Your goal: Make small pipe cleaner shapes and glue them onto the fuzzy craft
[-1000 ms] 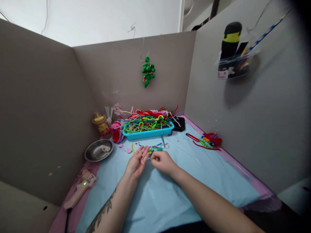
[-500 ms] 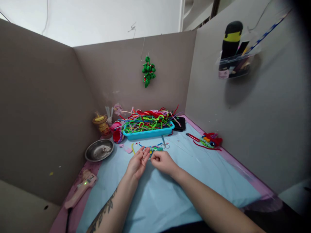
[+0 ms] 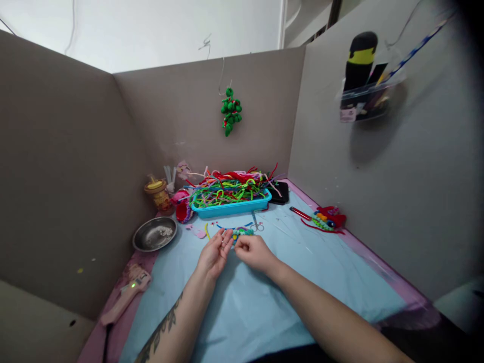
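Palm up, my left hand (image 3: pixel 217 252) lies open over the blue cloth, with tiny pale specks near its fingers. Close to its right, my right hand (image 3: pixel 254 252) is closed with curled fingers; whatever it may hold is hidden. A small teal, yellow and green fuzzy piece (image 3: pixel 242 232) lies just behind both hands, partly covered by them. Small scissors (image 3: pixel 257 227) rest behind the right hand. A yellow fuzzy stem (image 3: pixel 207 231) and a pink piece (image 3: pixel 195 231) lie to the left of the fingers.
A blue tray (image 3: pixel 234 207) heaped with coloured fuzzy stems stands at the back. At left are a metal bowl (image 3: pixel 151 237) with small pale bits and a pink glue gun (image 3: pixel 126 297). A red and multicoloured fuzzy piece (image 3: pixel 329 219) and a red cutter (image 3: pixel 300 214) lie right.
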